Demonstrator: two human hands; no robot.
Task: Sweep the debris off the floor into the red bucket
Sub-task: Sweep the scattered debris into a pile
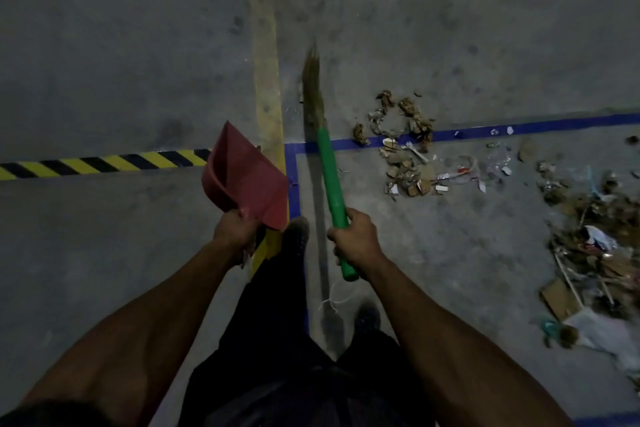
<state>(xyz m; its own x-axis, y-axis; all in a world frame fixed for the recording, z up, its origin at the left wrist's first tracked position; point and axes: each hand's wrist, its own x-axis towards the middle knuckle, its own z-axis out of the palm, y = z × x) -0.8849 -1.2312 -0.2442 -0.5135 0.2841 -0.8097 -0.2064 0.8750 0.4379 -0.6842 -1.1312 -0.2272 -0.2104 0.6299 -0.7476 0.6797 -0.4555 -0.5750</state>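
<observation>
Nearest, the left hand [235, 230] curls its fingers round the handle of the red bucket [247, 177], a scoop-shaped pan held tilted above the concrete floor [104, 253]. The right hand [356, 239] wraps its fingers round the green handle of the broom [330, 180], whose straw bristles point away, blurred. To the right, debris [405, 149] lies scattered over a blue tape line [519, 128]; a larger heap [595, 253] sits near the right edge. A yellow-black striped tape [104, 163] runs left.
</observation>
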